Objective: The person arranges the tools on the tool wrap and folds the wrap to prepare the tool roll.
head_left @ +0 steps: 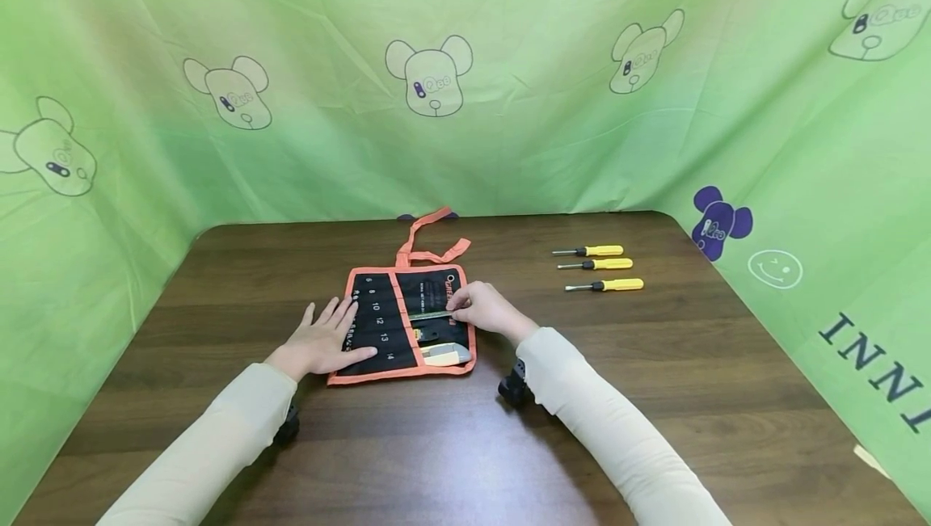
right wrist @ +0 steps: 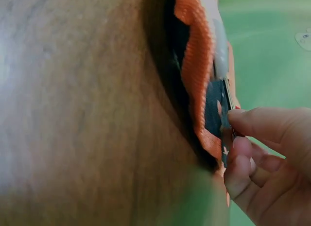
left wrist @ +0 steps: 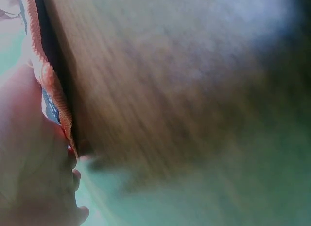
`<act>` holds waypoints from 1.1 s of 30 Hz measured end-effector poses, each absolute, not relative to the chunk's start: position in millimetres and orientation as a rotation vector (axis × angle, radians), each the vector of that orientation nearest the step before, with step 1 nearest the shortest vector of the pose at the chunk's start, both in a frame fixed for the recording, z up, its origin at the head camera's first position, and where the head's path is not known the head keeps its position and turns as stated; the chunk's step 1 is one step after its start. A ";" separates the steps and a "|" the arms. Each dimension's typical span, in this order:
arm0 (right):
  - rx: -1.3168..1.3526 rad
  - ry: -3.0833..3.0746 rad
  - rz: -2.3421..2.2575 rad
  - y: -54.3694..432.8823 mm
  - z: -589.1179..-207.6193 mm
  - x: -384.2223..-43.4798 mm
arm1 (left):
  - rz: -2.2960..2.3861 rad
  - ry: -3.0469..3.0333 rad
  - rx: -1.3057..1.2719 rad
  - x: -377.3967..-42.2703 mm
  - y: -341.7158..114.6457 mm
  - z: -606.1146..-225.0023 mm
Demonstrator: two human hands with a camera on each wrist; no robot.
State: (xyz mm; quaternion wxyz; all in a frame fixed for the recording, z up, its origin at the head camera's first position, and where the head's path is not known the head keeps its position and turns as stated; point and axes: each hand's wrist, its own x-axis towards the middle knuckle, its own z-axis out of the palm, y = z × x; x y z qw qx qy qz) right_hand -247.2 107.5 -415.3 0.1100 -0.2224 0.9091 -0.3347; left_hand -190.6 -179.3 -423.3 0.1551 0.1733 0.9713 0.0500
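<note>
A black tool pouch [head_left: 378, 324] with orange trim lies unfolded on the table, numbers printed down its left pocket panel. My left hand [head_left: 327, 340] rests on the pouch's left side with fingers spread; in the left wrist view the hand [left wrist: 34, 153] lies along the orange edge. With thumb and fingertips, my right hand [head_left: 489, 309] pinches the right end of a thin, flat grey-green strip [head_left: 429, 316], whose other end sits in a slanted pocket. The right wrist view shows this hand [right wrist: 272, 158] at the strip's thin edge. Below it, a utility knife [head_left: 445, 355] pokes out of a pocket.
Three screwdrivers with yellow handles, the top one [head_left: 604, 251], the middle one [head_left: 612, 264] and the bottom one [head_left: 618, 284], lie at the back right of the wooden table [head_left: 451, 453]. Orange straps [head_left: 418, 239] extend behind the pouch. A green printed curtain [head_left: 436, 154] surrounds the table.
</note>
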 end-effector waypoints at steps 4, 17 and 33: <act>-0.679 2.661 -0.969 102.2 -417.7 -247.6 | 0.127 2.781 0.496 -191.1 -179.3 -424.4; -0.762 2.627 -0.987 88.0 -415.6 -247.7 | 0.152 2.787 0.501 -190.1 -178.4 -422.1; -0.661 2.389 -1.126 80.9 -412.7 -244.3 | 0.160 2.783 0.498 -190.6 -179.2 -422.5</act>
